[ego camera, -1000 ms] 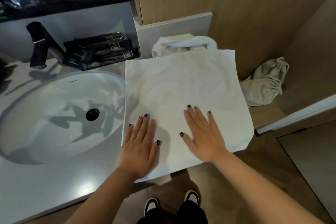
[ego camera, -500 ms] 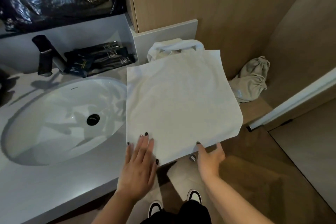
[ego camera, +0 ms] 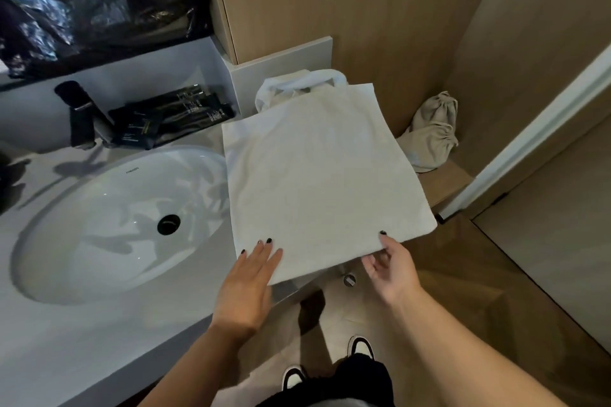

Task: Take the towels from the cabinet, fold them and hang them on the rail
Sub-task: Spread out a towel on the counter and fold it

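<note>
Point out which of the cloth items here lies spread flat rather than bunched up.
The white towel on the counter edge, under both hands; the other towel behind it and the beige bag are crumpled.

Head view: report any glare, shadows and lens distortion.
Head view: bright glare spots on the sink basin; soft plant-like shadows across basin and counter; wide-angle bending curves the white door frame; crumpled black plastic glints; the towel is evenly lit and sharp.

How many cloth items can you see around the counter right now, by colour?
White: 2, the flat folded towel held at its near edge by the left hand and right hand, and the crumpled towel behind it.
Beige: 1, the drawstring bag on the wooden ledge.
Total: 3
</note>
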